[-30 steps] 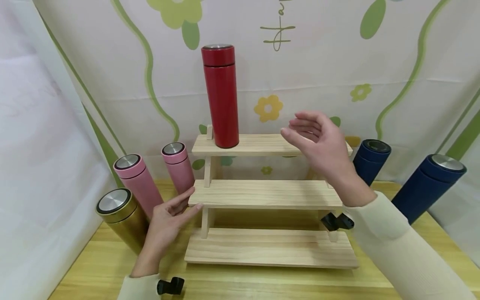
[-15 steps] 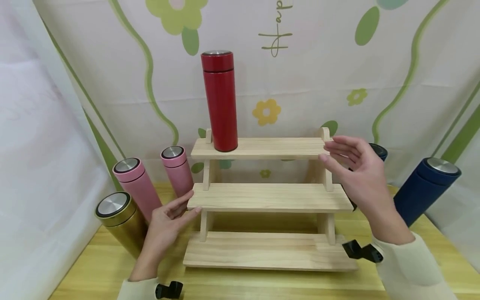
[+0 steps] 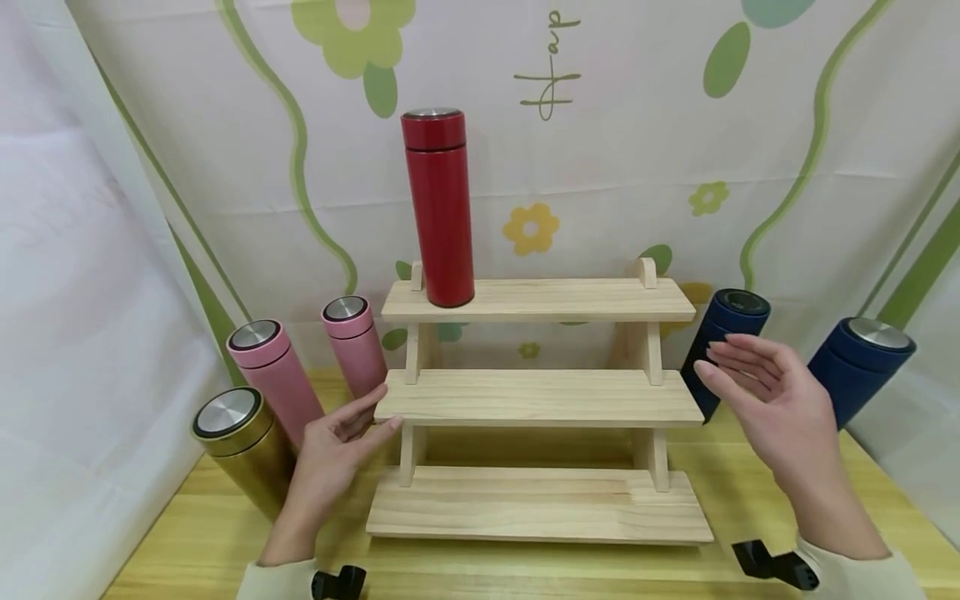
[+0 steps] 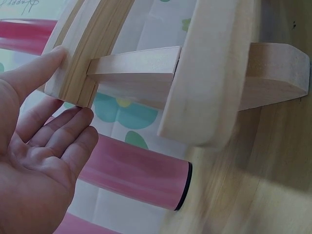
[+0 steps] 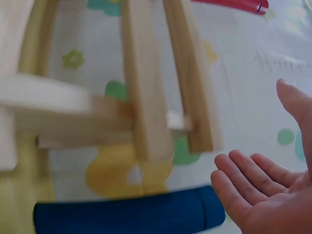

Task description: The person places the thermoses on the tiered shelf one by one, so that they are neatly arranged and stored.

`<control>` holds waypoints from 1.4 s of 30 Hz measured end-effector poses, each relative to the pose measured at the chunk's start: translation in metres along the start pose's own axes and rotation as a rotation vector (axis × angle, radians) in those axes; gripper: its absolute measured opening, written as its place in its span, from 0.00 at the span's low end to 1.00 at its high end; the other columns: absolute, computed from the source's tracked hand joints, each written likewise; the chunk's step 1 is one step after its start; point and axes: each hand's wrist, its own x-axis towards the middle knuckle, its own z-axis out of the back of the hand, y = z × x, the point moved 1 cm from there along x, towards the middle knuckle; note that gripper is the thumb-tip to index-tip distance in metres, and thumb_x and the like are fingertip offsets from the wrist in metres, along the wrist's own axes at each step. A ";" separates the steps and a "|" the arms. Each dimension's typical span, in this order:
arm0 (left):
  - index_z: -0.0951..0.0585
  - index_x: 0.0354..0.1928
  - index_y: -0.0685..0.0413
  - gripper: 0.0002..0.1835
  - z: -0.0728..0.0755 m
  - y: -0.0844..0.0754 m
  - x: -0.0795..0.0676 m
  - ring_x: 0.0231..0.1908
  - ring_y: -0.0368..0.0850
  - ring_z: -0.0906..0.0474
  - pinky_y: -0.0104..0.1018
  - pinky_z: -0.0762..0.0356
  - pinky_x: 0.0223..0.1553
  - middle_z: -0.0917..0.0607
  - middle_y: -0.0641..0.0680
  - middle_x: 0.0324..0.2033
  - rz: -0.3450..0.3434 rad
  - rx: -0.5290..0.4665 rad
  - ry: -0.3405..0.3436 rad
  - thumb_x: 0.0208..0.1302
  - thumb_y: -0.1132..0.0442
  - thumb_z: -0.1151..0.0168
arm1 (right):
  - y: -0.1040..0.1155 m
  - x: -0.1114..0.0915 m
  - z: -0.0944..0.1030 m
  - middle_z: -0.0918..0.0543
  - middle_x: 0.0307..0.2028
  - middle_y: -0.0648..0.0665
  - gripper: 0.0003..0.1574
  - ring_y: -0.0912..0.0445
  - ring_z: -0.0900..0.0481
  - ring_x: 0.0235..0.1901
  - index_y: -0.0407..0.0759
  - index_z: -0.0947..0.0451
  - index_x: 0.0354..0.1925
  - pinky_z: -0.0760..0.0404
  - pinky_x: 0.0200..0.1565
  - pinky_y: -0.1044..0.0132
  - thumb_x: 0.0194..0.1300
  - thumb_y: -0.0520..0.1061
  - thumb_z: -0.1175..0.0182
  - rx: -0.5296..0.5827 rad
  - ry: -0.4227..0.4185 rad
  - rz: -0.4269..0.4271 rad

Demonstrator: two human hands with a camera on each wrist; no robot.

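A three-tier wooden display stand [image 3: 540, 396] stands on the table, with a red thermos flask [image 3: 441, 217] upright at the left of its top shelf. My left hand [image 3: 330, 467] holds the left end of the middle shelf, thumb at the front edge and fingers at the end and beneath. In the left wrist view, the thumb and fingertips of that left hand [image 4: 39, 161] touch the board. My right hand [image 3: 787, 417] hovers right of the stand, fingers apart from the thumb and holding nothing. It partly covers a dark blue thermos flask [image 3: 731, 321].
Two pink flasks [image 3: 277, 371] [image 3: 360, 354] and a gold flask [image 3: 247, 450] stand left of the stand. Another blue flask [image 3: 855, 375] is at the far right. A patterned cloth [image 3: 600, 167] hangs behind the wooden table [image 3: 180, 542].
My right hand has moved right and down, from in front of the top shelf to beside the stand. The left hand stays at the middle shelf. The view has tilted slightly.
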 end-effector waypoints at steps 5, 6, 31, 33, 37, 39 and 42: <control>0.20 0.70 0.39 0.35 0.000 0.003 0.001 0.72 0.44 0.29 0.30 0.27 0.67 0.22 0.48 0.70 0.003 0.012 -0.007 0.60 0.45 0.22 | -0.020 -0.004 0.010 0.20 0.52 0.70 0.40 0.79 0.22 0.50 0.46 0.32 0.73 0.25 0.47 0.91 0.69 0.54 0.29 -0.028 -0.031 -0.070; 0.20 0.70 0.39 0.35 0.000 0.003 0.001 0.72 0.45 0.29 0.31 0.27 0.67 0.22 0.48 0.70 0.003 0.013 -0.006 0.61 0.45 0.22 | -0.023 -0.004 0.011 0.21 0.52 0.70 0.41 0.80 0.22 0.49 0.47 0.32 0.73 0.25 0.46 0.91 0.69 0.54 0.29 -0.025 -0.030 -0.086; 0.20 0.69 0.38 0.34 0.000 0.004 0.001 0.73 0.46 0.29 0.38 0.29 0.70 0.23 0.48 0.71 0.003 0.029 -0.010 0.60 0.44 0.22 | -0.090 -0.007 0.044 0.30 0.44 0.77 0.43 0.78 0.30 0.45 0.65 0.33 0.73 0.25 0.58 0.81 0.65 0.65 0.29 -0.086 -0.326 -0.554; 0.19 0.69 0.37 0.34 0.000 0.004 0.001 0.73 0.46 0.29 0.38 0.29 0.70 0.23 0.48 0.71 0.000 0.027 -0.009 0.60 0.44 0.22 | -0.094 -0.007 0.049 0.31 0.44 0.78 0.44 0.79 0.32 0.45 0.65 0.34 0.74 0.26 0.67 0.73 0.66 0.65 0.30 -0.088 -0.371 -0.584; 0.19 0.69 0.37 0.34 0.000 0.004 0.001 0.73 0.46 0.29 0.37 0.28 0.69 0.23 0.48 0.71 -0.003 0.025 -0.010 0.60 0.45 0.21 | -0.098 -0.008 0.057 0.34 0.43 0.78 0.38 0.81 0.36 0.42 0.69 0.35 0.71 0.27 0.62 0.76 0.68 0.66 0.33 -0.087 -0.452 -0.577; 0.19 0.69 0.37 0.34 0.000 0.004 0.002 0.73 0.46 0.29 0.36 0.28 0.69 0.23 0.47 0.71 -0.005 0.021 -0.010 0.60 0.45 0.22 | -0.101 -0.009 0.059 0.35 0.42 0.77 0.34 0.81 0.38 0.39 0.74 0.36 0.66 0.30 0.53 0.80 0.68 0.66 0.34 -0.083 -0.479 -0.568; 0.19 0.69 0.38 0.34 0.000 0.004 0.002 0.73 0.45 0.29 0.36 0.28 0.69 0.23 0.47 0.71 -0.007 0.018 -0.007 0.61 0.46 0.22 | -0.107 -0.008 0.062 0.38 0.42 0.76 0.36 0.81 0.39 0.38 0.74 0.39 0.68 0.30 0.53 0.80 0.67 0.66 0.34 -0.087 -0.498 -0.586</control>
